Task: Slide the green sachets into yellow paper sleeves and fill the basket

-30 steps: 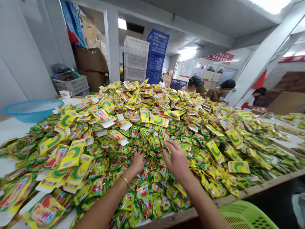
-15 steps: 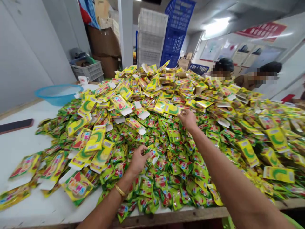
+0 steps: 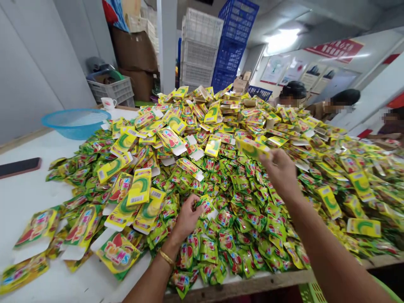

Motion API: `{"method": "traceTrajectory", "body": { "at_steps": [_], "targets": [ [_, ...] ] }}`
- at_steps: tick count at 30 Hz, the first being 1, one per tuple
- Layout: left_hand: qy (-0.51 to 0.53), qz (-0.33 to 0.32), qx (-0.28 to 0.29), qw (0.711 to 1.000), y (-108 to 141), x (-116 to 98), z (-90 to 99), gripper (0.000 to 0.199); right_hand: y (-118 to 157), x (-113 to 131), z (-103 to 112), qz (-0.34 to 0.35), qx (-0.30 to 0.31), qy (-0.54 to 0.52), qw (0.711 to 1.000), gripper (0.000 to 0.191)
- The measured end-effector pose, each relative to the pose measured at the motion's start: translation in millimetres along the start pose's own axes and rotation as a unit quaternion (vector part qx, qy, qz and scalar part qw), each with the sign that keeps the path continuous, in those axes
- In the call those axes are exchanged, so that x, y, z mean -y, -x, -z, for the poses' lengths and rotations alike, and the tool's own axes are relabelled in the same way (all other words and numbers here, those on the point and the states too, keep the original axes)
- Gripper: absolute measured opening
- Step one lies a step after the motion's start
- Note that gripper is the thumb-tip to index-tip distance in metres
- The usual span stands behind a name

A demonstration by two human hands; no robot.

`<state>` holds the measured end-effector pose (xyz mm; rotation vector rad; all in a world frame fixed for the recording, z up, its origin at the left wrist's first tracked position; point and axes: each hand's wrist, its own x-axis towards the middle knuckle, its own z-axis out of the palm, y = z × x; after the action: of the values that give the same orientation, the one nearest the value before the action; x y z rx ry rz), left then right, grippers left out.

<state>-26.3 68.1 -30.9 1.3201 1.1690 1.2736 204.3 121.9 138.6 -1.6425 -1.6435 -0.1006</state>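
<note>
My right hand (image 3: 280, 170) pinches one end of a small yellow carton (image 3: 251, 147) with a green curve on it, raised over the heap. Lower and to the left, my left hand (image 3: 189, 214) has its fingers closed on the edge of a green candy packet (image 3: 206, 206) with a red fruit print. Beneath both hands spread many loose green packets (image 3: 225, 240). Several yellow cartons with white flaps, such as one flat carton (image 3: 140, 185), lie left of my left hand. Behind my hands more cartons (image 3: 176, 141) are piled high.
A blue plastic basin (image 3: 71, 126), a white mug (image 3: 108, 103) and a dark phone (image 3: 20, 167) rest on the white table (image 3: 19, 189). Stacked white crates (image 3: 202, 50) and blue crates (image 3: 233, 46) stand behind. Other people sit beyond the pile, right. A green basket (image 3: 315, 292) is below the table edge.
My right hand has drawn back to the right and toward me, lifting the yellow carton off the pile. My left hand keeps its hold on the candy packet. The view has shifted slightly.
</note>
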Motion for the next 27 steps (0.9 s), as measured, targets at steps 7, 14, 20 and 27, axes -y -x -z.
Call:
{"method": "traceTrajectory", "body": {
  "at_steps": [7,14,20,27],
  "targets": [
    [0.017,-0.008,0.005,1.000,0,6,-5.0,0.014,129,11,8,0.207,0.101,0.190,0.954,0.009],
    [-0.007,-0.021,0.015,1.000,-5,14,-1.2,0.015,166,8,-47,0.199,0.323,0.062,0.923,0.075],
    [-0.023,-0.024,-0.006,0.999,-5,15,-0.7,0.014,169,-7,-48,0.239,0.367,0.126,0.890,0.077],
    [0.000,-0.076,-0.079,0.994,5,-6,-6.2,0.030,177,-10,-58,0.217,0.236,0.200,0.926,0.064]
  ]
}}
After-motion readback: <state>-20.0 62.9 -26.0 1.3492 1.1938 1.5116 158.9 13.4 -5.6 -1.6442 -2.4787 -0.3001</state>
